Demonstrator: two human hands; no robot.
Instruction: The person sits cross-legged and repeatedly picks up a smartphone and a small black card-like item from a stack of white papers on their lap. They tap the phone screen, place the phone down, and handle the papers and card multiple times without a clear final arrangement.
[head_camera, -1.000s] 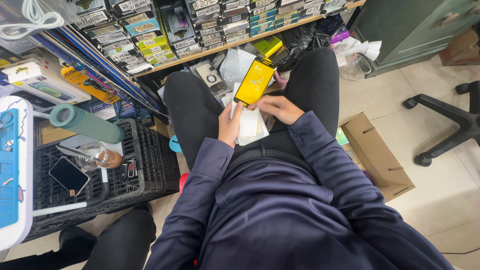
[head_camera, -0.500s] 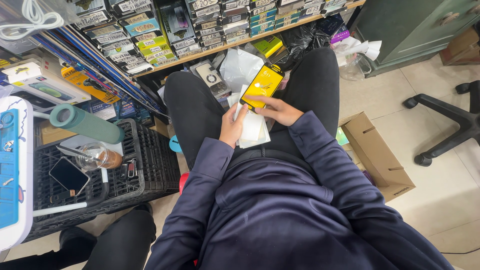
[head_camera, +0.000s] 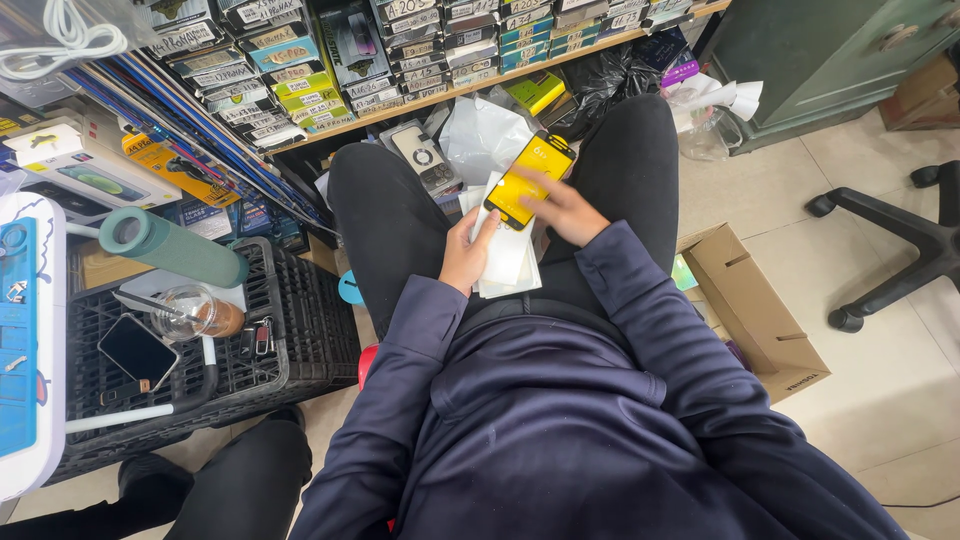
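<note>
Yellow screen-protector sheet (head_camera: 528, 180), one only, pinched at its lower edge by left hand (head_camera: 466, 253) fingers and steadied on top by right hand (head_camera: 560, 205), fingers spread flat across it; held over the lap between two black-trousered knees. Thin, stiff, glossy by the look, likely light, slippery and easy to crack, so best gripped by the edges. Beneath, also in the left hand, a stack of white sleeves (head_camera: 507, 262), number uncertain. Further out, one black crate (head_camera: 300, 330), one cardboard box (head_camera: 755, 310).
</note>
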